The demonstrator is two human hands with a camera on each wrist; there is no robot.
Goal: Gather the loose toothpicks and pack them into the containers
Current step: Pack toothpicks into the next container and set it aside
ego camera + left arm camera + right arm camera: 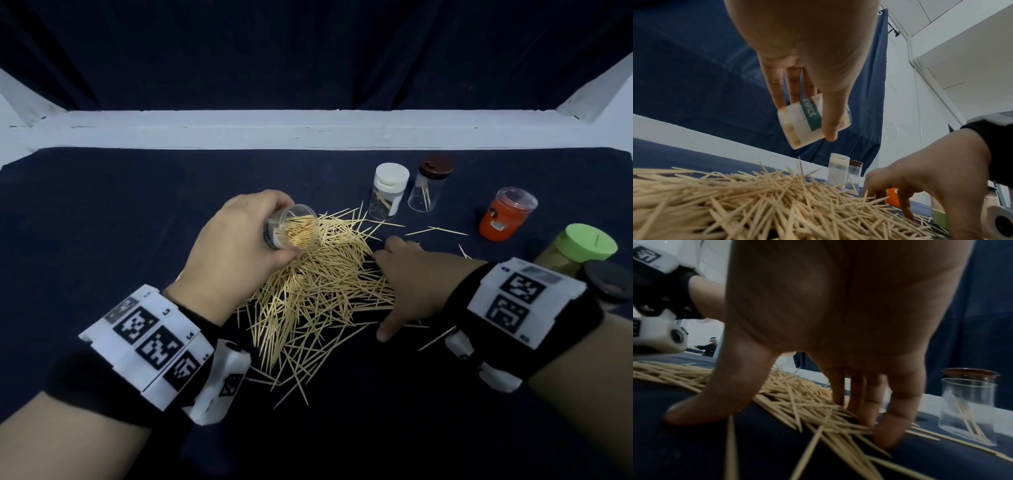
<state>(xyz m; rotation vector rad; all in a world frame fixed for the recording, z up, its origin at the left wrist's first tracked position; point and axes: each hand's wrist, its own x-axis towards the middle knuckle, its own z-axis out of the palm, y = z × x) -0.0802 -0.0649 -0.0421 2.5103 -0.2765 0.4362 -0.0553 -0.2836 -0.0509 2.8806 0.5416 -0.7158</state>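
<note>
Your left hand (236, 246) grips the tilted clear plastic toothpick container (291, 228) above the pile | your right hand (407, 284), fingers spread, presses the loose wooden toothpicks (318, 291) mid-table.

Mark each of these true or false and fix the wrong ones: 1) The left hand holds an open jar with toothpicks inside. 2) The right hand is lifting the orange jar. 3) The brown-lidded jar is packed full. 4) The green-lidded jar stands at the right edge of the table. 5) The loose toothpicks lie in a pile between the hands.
1) True. The left hand grips an open jar tilted over the pile, toothpicks showing at its mouth.
2) False. The right hand rests fingers-down on the toothpick pile; the orange jar stands untouched.
3) False. The brown-lidded jar holds only a few toothpicks.
4) True. The green-lidded jar stands there.
5) True.
</note>
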